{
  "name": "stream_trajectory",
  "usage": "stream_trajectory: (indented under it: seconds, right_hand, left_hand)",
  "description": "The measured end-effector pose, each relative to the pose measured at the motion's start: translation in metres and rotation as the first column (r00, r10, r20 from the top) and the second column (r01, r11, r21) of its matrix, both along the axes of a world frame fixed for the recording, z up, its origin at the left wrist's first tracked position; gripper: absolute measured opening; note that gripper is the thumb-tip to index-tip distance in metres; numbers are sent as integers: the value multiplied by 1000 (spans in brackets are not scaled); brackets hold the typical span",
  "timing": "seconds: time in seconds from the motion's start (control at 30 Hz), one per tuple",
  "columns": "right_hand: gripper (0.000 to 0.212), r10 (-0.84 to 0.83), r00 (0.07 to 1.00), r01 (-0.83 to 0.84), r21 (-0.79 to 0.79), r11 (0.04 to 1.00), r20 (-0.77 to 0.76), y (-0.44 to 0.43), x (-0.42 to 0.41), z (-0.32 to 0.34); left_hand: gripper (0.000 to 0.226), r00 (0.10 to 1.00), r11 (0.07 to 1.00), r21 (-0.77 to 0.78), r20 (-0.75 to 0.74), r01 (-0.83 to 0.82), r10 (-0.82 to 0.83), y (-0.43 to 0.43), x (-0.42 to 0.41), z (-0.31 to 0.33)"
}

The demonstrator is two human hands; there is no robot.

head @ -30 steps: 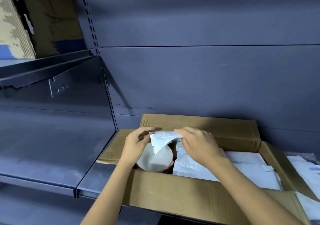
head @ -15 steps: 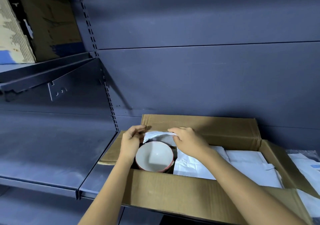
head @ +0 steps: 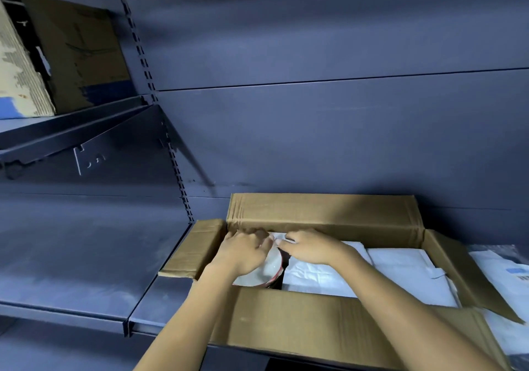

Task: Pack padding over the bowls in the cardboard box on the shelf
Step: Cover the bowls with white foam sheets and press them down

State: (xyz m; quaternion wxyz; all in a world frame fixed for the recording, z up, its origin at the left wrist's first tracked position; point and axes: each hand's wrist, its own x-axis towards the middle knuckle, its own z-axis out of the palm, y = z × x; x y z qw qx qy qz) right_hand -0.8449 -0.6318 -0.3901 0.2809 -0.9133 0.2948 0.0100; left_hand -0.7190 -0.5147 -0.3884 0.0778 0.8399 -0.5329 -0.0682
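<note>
Padding, a small crumpled piece of white paper, is held at the far left part of the open cardboard box, just over the far edge of the bowl. We see both hands meet on it. The left hand pinches its left end with curled fingers, and the right hand pinches its right end. The bowl, white inside with a red rim, is partly hidden under the left hand. To its right, white sheets fill the box. The box stands on a dark metal shelf, and white packets lie just beside it on the right.
</note>
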Motion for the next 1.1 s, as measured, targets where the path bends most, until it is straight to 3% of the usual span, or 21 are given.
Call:
stream_trajectory:
  seconds: [0.07,0.17,0.27,0.37,0.5,0.67,0.77,0.87,0.97,1.1]
  right_hand:
    - [41,-7,998,8,-18,1000,61,-1,0,-8]
    - [48,-57,988,52,38,998,140,-6,-1,-11]
    - [52,-79,993,74,56,996,93,-6,-2,-11]
    - [63,-31,999,32,-55,998,11,-1,2,-12]
    - [62,-39,999,42,-105,994,34,4,11,-22]
    - [55,-31,997,48,-253,966,69,12,18,-29]
    - [53,-25,998,42,-345,938,53,12,17,-28]
    - [55,-8,987,90,-508,856,162,14,16,-26]
    - [67,31,961,133,-554,822,276,18,14,-25]
    - [50,51,998,-35,-458,888,23,17,11,-35]
  left_hand:
    - [52,999,998,52,-20,34,-33,5,1,-1]
    - [93,989,983,137,68,120,-130,13,1,4]
    - [84,975,971,180,123,161,-184,12,6,3]
    - [78,973,966,204,134,158,-187,9,6,-2]
    - [71,975,977,166,158,130,-157,5,9,-6]
    - [106,969,979,159,194,125,-156,8,11,-19]
    - [105,960,976,162,217,142,-176,3,9,-22]
    - [88,958,971,186,214,153,-192,1,9,-24]
    - [91,962,975,177,212,136,-172,-2,10,-25]
    - [107,962,979,157,222,128,-161,-6,10,-26]
